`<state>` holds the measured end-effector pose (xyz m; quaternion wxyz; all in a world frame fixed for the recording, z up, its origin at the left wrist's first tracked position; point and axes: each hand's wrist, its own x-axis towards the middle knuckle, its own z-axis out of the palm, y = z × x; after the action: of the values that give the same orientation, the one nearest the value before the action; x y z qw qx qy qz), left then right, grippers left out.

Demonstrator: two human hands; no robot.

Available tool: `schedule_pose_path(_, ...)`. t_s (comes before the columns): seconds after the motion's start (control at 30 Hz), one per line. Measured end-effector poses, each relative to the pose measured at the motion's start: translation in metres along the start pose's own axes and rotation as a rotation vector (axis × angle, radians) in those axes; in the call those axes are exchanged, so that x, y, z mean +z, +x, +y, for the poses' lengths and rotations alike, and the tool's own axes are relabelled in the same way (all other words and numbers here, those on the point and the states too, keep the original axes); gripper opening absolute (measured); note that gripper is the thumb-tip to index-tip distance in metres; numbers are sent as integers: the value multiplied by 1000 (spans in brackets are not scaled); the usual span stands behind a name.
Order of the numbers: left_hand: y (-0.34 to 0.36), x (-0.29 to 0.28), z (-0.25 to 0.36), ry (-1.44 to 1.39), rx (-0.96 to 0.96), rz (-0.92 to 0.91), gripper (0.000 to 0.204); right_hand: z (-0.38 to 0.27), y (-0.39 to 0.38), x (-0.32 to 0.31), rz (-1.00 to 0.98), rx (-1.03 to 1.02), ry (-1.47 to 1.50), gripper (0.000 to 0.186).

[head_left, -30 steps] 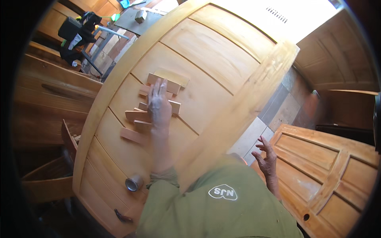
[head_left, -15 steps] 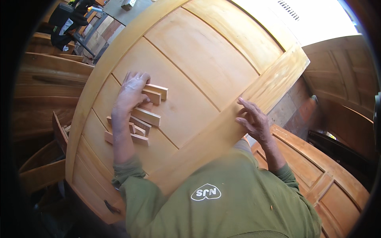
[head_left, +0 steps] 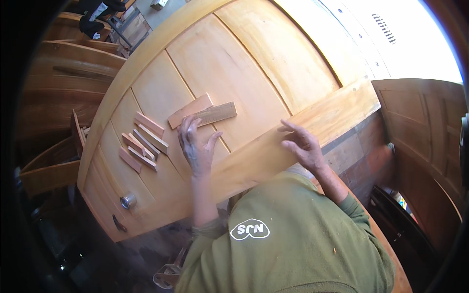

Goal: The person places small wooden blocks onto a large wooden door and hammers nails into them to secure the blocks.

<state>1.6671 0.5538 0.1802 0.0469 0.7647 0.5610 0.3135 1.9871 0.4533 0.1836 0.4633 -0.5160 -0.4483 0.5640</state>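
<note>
A pale wooden panelled door [head_left: 254, 68] lies in front of me. Two flat wooden slats rest near its middle, a pinkish one [head_left: 190, 110] and a darker brown one [head_left: 217, 113] overlapping it. My left hand [head_left: 197, 149] is at the near end of these slats, fingers apart and fingertips by the brown slat; whether they touch it I cannot tell. To its left, several narrow wooden strips [head_left: 155, 139] lie side by side in a loose group. My right hand [head_left: 305, 150] hovers over or rests lightly on the door's near rail, its fingers apart and nothing in them.
A round metal piece [head_left: 128, 200] and a dark handle [head_left: 118, 223] are at the door's near left. A partly hidden tool [head_left: 168, 276] sits below the door edge. Brown wooden panels [head_left: 78, 97] stand at left, another panelled door [head_left: 425, 127] at right. A white surface [head_left: 410, 44] borders the far right.
My left hand has moved right, away from the narrow strips. Two slats now lie flat beside it near the door's middle. My right hand stays by the rail, and the view has shifted.
</note>
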Motion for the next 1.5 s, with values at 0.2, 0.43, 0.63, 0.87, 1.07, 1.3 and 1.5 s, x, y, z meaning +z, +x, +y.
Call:
schedule_pose_path(0.2, 1, 6, 9, 86, -140, 20, 69, -3, 12, -13, -41, 35, 104, 49)
schedule_pose_path(0.43, 23, 15, -29, 265, 122, -37, 37, -9, 12, -15, -39, -29, -86, 45)
schedule_pose_path(0.63, 85, 22, 52, -223, 49, -68, 26, -20, 3, -29, 74, 55, 103, 46)
schedule_pose_path(0.87, 188, 104, 108, -465, -187, -713, 39, -18, 17, -129, 355, -70, -40, 44)
schedule_pose_path(1.07, 175, 177, 140, -110, 67, -227, 65, -32, 55, -172, 408, -464, -993, 37)
schedule_pose_path(1.3, 139, 197, 152, 33, 104, 29, 52, -17, 86, -137, 214, -447, -1001, 30)
schedule_pose_path(1.5, 141, 221, 177, 68, 97, 36, 45, -12, 97, -170, 309, -519, -1017, 19)
